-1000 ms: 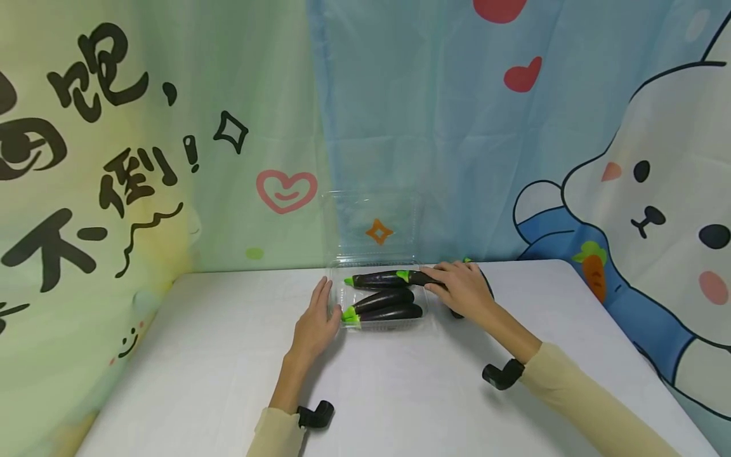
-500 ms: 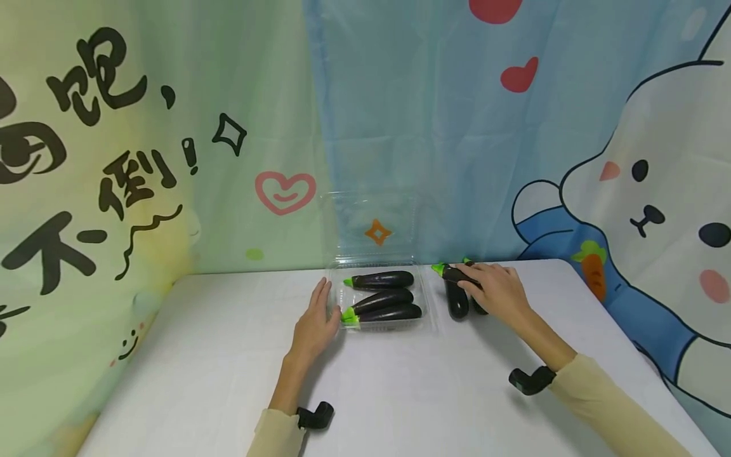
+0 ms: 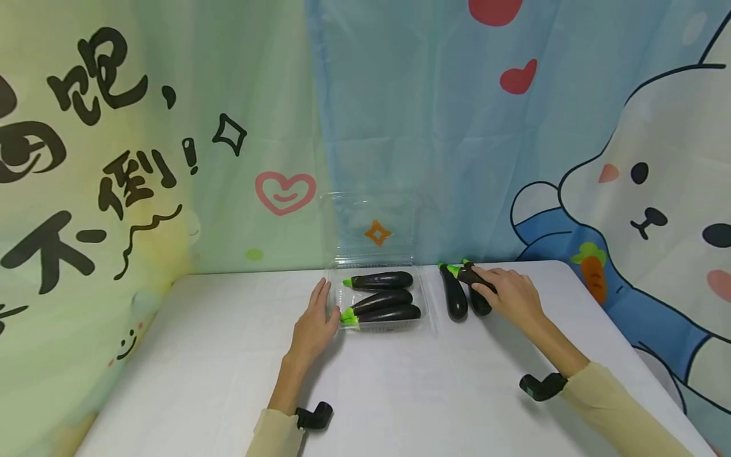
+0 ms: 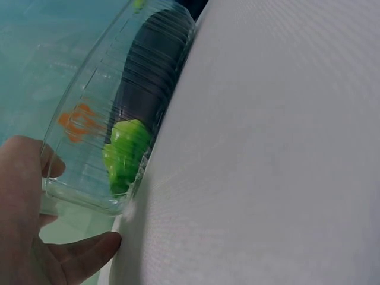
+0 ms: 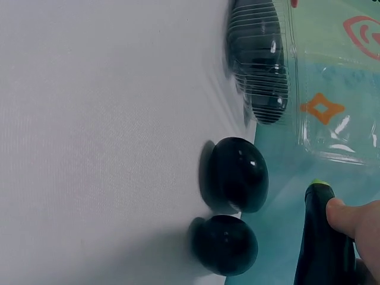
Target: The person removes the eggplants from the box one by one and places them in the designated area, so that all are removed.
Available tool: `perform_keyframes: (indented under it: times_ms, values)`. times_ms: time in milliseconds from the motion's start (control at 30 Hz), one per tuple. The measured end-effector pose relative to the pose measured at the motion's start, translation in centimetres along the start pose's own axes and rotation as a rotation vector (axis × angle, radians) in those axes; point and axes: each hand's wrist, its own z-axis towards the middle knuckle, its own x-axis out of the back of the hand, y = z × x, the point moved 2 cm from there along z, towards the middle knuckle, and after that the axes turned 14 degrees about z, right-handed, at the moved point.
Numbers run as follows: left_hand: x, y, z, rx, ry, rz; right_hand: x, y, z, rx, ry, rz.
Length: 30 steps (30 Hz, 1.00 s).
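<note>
My right hand (image 3: 511,295) pinches a dark eggplant (image 5: 320,237), its green cap pointing left and thumb laid along its side. The held eggplant is over two more eggplants on the table, a nearer one (image 3: 454,295) and one partly covered (image 3: 480,303). To their left, a clear plastic clamshell box (image 3: 425,298) stands with three eggplants lying in it, one at the back (image 3: 381,280) and two at the front (image 3: 394,312). My left hand (image 3: 314,324) rests against the box's left side, fingers straight, thumb near the front left corner.
The box's clear lid (image 3: 371,219) stands raised at the back against a printed curtain (image 3: 377,127). A white cloth (image 3: 400,387) covers the table, whose back edge runs just behind the box and eggplants.
My right hand has moved right with its eggplant, from over the box's right edge to above the two eggplants on the table. My left hand and the box have stayed in place.
</note>
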Motion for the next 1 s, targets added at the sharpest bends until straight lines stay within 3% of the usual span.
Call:
perform_keyframes:
  times_ms: [167, 400, 767, 1000]
  values:
    - [-0.2, -0.1, -0.1, -0.003, 0.004, 0.011, 0.1, 0.2, -0.2, 0.003, 0.013, -0.009]
    - [-0.2, -0.2, 0.0, -0.003, 0.012, 0.01, 0.4, 0.8, -0.3, -0.089, -0.007, -0.002]
    - [-0.3, -0.2, 0.1, 0.0, 0.001, 0.007, 0.3, 2.3, -0.5, -0.151, 0.028, -0.01]
    - [-0.1, -0.1, 0.1, 0.0, -0.002, 0.011, 0.1, 3.0, -0.5, -0.128, 0.026, 0.056]
